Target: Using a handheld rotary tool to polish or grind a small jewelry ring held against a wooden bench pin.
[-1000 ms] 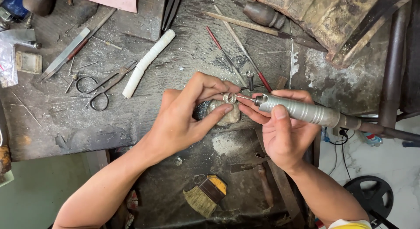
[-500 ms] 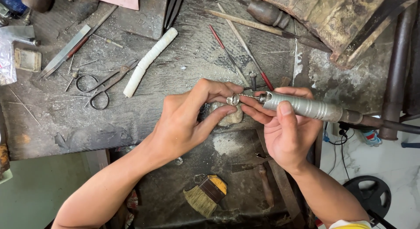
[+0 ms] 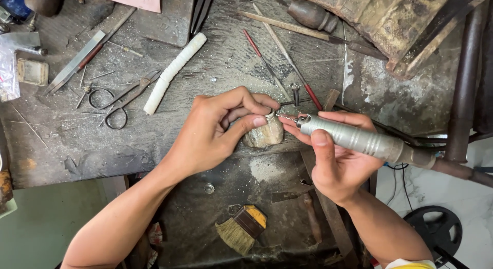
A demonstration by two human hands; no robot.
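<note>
While the left hand [image 3: 215, 130] pinches a small metal ring [image 3: 269, 114] between its fingers over a worn bench peg [image 3: 264, 135], the right hand [image 3: 336, 161] grips a silver rotary handpiece [image 3: 354, 139], its bit touching the ring. The dark tabletop [image 3: 226, 53] is scratched and dusted with filings, carrying scissors [image 3: 120, 97], files [image 3: 280, 56] and a white rod [image 3: 174, 71]; a brush [image 3: 241, 229] lies in the tray below.
</note>
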